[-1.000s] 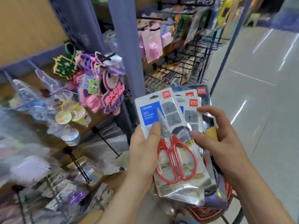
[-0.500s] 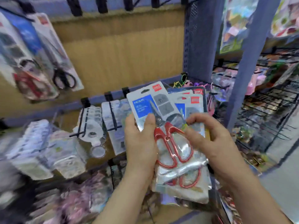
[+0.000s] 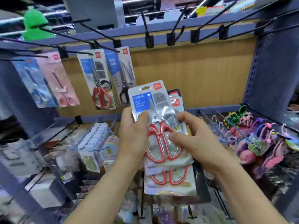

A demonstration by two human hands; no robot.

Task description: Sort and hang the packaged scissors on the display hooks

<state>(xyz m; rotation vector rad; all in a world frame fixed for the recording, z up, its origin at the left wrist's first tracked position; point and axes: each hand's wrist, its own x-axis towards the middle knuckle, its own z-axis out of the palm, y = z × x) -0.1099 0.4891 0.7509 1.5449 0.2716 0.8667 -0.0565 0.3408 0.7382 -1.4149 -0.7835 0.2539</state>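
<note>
Wood-backed shelving (image 3: pixel 194 70) with black display hooks (image 3: pixel 146 26) stands ahead, where the left hand (image 3: pixel 134 136) grips the stack of packaged scissors (image 3: pixel 169 186) and the right hand (image 3: pixel 199 143) pinches the front red-handled pack (image 3: pixel 142 99), best peeled off singly and matched to the hung red-handled pack (image 3: pixel 98 81).

we see the front pack (image 3: pixel 143 101) as printed card under a clear plastic blister, glossy and streaked with glare. its blades (image 3: pixel 151 108) look like bright polished metal, the red handles (image 3: pixel 153 135) like smooth shiny plastic. behind, we read the back panel (image 3: pixel 194 70) as matt wood grain, the display hooks (image 3: pixel 170 39) as dull black metal wire, and the side panel (image 3: pixel 273 70) as perforated blue-grey painted metal.
</note>
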